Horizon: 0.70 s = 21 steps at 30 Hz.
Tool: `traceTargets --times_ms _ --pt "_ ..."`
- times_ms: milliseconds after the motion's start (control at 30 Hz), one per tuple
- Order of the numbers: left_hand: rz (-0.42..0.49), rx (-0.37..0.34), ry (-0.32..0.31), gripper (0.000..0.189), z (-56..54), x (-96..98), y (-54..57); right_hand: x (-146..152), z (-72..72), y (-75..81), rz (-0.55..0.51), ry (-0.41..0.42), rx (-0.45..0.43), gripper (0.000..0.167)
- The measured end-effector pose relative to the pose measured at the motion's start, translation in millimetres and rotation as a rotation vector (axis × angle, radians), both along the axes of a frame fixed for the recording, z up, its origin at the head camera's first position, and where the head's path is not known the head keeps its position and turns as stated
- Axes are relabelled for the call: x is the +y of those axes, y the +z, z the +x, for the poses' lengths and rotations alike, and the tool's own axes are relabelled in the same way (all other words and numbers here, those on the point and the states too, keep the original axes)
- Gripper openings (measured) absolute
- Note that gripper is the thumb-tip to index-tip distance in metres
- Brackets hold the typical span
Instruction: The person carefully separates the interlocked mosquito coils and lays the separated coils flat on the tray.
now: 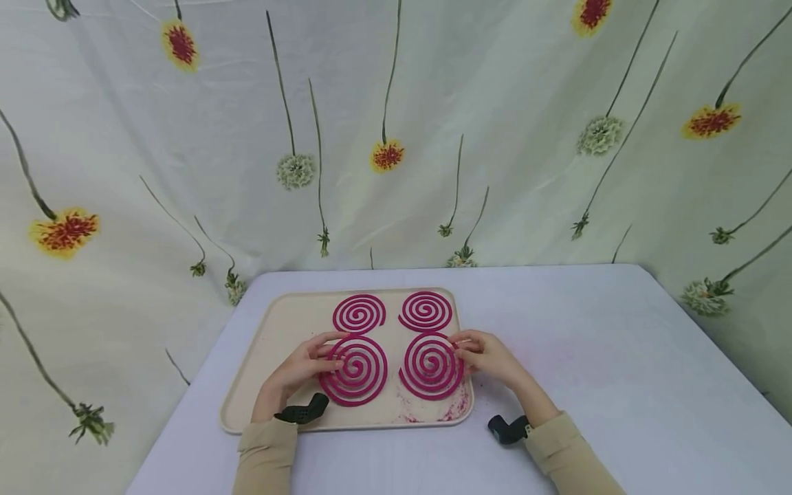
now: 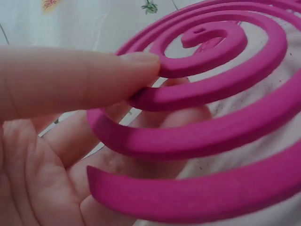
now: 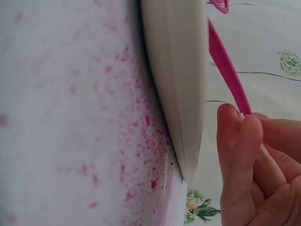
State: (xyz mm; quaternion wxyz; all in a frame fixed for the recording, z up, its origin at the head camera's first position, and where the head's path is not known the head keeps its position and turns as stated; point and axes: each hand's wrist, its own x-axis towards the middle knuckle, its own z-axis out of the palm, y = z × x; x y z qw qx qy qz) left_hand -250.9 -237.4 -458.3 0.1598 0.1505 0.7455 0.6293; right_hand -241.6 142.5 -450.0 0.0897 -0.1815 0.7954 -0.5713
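Observation:
My left hand (image 1: 297, 366) grips the left side of a magenta mosquito coil (image 1: 355, 365) at the front of the beige tray (image 1: 266, 357). In the left wrist view, the thumb presses on the coil's rings (image 2: 188, 141) while the fingers lie beneath them. Over at the tray's right edge, my right hand (image 1: 489, 352) pinches the rim of another magenta mosquito coil (image 1: 432, 360). The right wrist view has that coil's edge (image 3: 230, 75) slanting up from between thumb and fingertips, higher than the tray's side. Both coils lie roughly level in the head view.
Two more coils, one at back left (image 1: 359, 315) and one at back right (image 1: 425, 309), rest on the tray. Magenta crumbs (image 1: 454, 411) dot its front right corner and the white tablecloth (image 3: 61, 141) beside it. A flowered curtain (image 1: 396, 206) hangs behind the table.

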Motion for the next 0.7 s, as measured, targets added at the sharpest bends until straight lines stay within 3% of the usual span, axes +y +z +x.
traceTargets --times_ms 267,400,600,700 --pt "-0.179 0.012 0.074 0.052 4.4 3.2 7.7 -6 4.1 1.2 0.205 -0.010 0.080 0.030" --pt "-0.230 0.019 0.086 0.051 7.4 3.9 14.1 -6 9.6 10.3 0.293 0.038 0.100 0.038" --pt "-0.263 0.026 0.093 0.050 11.0 6.5 24.4 -1 12.8 21.2 0.293 0.134 0.058 0.046" --pt "-0.277 0.065 0.083 0.049 12.6 8.1 29.1 2 13.6 24.3 0.304 0.163 0.064 0.048"
